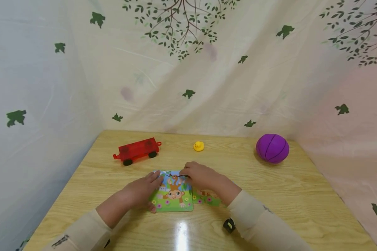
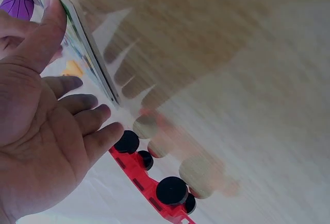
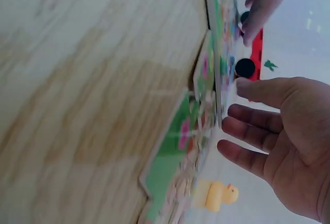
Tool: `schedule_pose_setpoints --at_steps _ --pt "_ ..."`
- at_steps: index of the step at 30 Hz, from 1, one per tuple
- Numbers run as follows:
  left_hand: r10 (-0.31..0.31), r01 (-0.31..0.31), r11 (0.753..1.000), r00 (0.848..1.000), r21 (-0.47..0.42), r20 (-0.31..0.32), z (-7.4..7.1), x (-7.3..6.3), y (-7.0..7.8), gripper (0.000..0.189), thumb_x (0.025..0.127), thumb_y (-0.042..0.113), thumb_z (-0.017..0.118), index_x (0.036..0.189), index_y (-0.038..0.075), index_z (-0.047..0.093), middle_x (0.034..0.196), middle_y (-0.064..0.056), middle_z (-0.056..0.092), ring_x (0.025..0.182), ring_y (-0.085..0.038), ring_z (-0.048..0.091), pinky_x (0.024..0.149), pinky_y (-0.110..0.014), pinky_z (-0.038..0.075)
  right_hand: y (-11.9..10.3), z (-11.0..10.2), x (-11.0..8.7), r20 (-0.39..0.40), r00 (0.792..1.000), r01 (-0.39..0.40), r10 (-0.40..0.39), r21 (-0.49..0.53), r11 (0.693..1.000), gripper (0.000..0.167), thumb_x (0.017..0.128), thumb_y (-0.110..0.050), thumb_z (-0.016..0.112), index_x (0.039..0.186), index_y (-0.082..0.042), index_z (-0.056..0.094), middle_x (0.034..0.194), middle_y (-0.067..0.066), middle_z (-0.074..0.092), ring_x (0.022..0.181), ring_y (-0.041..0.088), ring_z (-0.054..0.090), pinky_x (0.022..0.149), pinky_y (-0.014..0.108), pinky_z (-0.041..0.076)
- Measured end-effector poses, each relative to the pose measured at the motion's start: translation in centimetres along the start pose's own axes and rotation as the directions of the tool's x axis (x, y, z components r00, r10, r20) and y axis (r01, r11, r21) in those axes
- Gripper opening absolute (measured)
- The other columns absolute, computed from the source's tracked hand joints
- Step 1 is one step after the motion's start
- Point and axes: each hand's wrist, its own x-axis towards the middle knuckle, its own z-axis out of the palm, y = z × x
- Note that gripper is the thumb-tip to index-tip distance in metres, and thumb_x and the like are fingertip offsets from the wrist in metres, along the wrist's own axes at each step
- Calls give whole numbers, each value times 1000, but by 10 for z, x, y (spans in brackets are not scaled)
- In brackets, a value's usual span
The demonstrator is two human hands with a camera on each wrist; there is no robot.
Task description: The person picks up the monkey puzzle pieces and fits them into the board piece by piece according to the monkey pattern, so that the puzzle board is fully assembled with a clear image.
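A square picture board [image 1: 172, 202] with a monkey hanging from a branch lies flat on the wooden table. My left hand [image 1: 142, 191] rests along its left side, fingers spread at the upper left corner and thumb by the lower left. In the left wrist view, the thumb [image 2: 54, 15] overlaps the board's edge and the fingers are nearly straight. My right hand [image 1: 204, 177] reaches over the upper right corner, fingertips at the picture. In the right wrist view its fingers [image 3: 247, 154] are loosely bent beside the board. Loose puzzle pieces [image 1: 207, 199] lie against the board's right side, partly under the right forearm.
Behind the board stand a red toy wagon [image 1: 138, 150] with black wheels at left and a yellow rubber duck [image 1: 199, 146] in the middle. A purple ball [image 1: 272, 148] sits at the back right. A small dark object [image 1: 229, 225] shows beside the right sleeve. Leaf-patterned cloth hangs around the table.
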Motion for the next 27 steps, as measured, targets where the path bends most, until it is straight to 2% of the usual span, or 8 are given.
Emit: schedule_pose_setpoints --at_steps 6,12,16,27 --pt "-28 28 1000 999 5 -44 5 -1 -1 113 67 50 84 153 2 29 162 -16 21 148 -37 23 118 -50 29 14 -8 -19 -19 997 -80 80 18 997 36 97 -25 63 131 -12 61 124 4 61 113 22 56 94 37 51" --pt "-43 42 999 997 -16 -71 7 -5 -3 113 66 51 84 151 -2 31 161 -19 23 148 -39 24 117 -51 29 22 -8 -38 34 989 -143 142 41 989 29 95 -21 66 123 -13 65 117 2 63 109 21 57 92 36 52" --pt "-54 52 998 996 -29 -70 9 -6 -6 114 66 52 85 150 -3 32 161 -19 24 148 -38 24 117 -50 29 25 -1 -44 61 989 -139 137 33 990 25 93 -23 68 117 -16 67 109 -3 63 100 16 55 87 33 51" --pt "-69 65 996 996 -67 -57 11 -5 -11 110 67 56 83 149 -2 36 161 -16 26 148 -37 25 116 -52 30 25 5 -45 5 997 -76 77 -31 997 18 91 -23 69 107 -15 69 97 -5 60 86 12 49 80 30 50"
